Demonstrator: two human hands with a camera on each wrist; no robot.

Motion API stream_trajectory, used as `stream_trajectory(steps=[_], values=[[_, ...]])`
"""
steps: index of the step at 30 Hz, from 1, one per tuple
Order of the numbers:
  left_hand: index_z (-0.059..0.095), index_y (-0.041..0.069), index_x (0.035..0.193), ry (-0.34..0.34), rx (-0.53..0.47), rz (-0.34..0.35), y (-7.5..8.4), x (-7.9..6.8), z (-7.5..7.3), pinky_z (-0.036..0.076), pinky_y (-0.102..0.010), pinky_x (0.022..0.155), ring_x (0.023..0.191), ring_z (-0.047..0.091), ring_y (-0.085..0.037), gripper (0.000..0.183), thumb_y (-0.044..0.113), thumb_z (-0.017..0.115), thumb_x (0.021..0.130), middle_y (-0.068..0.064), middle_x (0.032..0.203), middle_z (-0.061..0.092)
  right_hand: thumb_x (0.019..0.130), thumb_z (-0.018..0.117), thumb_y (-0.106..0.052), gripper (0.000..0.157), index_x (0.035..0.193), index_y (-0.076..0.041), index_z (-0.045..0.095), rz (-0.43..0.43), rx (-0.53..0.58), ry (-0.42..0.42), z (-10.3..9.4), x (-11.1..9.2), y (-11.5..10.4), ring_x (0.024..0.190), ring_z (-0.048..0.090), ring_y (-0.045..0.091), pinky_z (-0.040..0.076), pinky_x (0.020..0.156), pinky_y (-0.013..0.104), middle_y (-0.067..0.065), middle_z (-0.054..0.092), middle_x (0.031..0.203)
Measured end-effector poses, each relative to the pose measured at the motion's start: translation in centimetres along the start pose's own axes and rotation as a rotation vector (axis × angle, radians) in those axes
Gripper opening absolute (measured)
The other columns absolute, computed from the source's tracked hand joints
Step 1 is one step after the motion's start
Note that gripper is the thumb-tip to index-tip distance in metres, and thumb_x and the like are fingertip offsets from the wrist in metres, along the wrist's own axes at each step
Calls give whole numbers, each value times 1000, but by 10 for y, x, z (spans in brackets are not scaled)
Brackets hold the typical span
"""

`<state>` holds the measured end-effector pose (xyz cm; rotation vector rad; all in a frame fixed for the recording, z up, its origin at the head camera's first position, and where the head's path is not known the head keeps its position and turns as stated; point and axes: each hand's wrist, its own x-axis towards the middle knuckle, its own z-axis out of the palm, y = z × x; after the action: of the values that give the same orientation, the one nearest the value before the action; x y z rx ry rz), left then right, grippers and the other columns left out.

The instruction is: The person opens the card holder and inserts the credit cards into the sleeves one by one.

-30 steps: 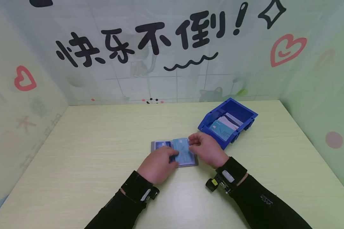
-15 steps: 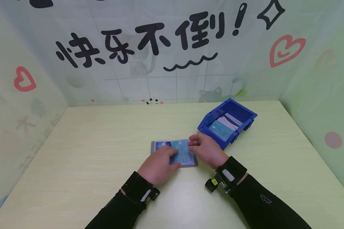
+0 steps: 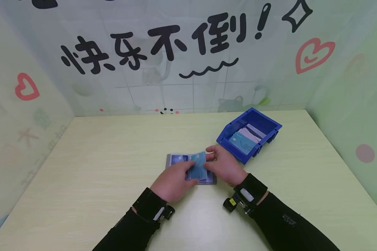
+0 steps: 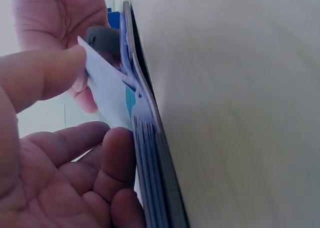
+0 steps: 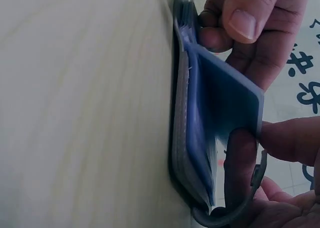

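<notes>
An opened card holder (image 3: 168, 161) with a grey cover and several clear sleeves lies on the table between the hands. From its right half a light-blue card (image 3: 198, 164) stands tilted up, its inner edge near the spine. The right hand (image 3: 224, 165) pinches this card's raised outer edge between thumb and finger, plainly seen in the right wrist view. A grey strap (image 5: 258, 173) with a snap curves by those fingers. The left hand (image 3: 173, 179) rests its fingertips on the stacked sleeves (image 4: 152, 173) of the left half, its thumb spread away. Cannot tell whether the card sits inside a sleeve.
A blue plastic bin (image 3: 226, 134) stands just beyond the right hand, angled on the table. Inside it lie several cards, a light-blue one (image 3: 242, 142) on the near side. Printed cloth walls (image 3: 138, 94) close off the back and both sides.
The light-blue card was lying flatter; its right side is now lifted and tilted toward the left. The right hand has moved slightly left and now pinches the edge. The left hand stays almost still.
</notes>
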<state>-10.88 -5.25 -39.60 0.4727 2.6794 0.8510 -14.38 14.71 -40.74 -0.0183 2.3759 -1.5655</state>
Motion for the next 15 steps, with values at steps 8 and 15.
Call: stream_trajectory(steps=[8,15], values=[[55,5,151,104,50,-31,-8,0,-6,48,-50,116,140,58,-33,61,29,75,99,-13,152,60,97,68,-3,51,145,0,49,23,-54,32,-1,-1,-2,100,65,26,60,88,33,16,67,113],[64,6,145,147,164,-74,-13,2,-10,45,-52,119,144,52,-42,54,30,75,98,-15,157,54,97,65,-2,41,137,-3,59,16,-115,75,-5,0,-3,101,60,26,56,81,29,13,64,112]])
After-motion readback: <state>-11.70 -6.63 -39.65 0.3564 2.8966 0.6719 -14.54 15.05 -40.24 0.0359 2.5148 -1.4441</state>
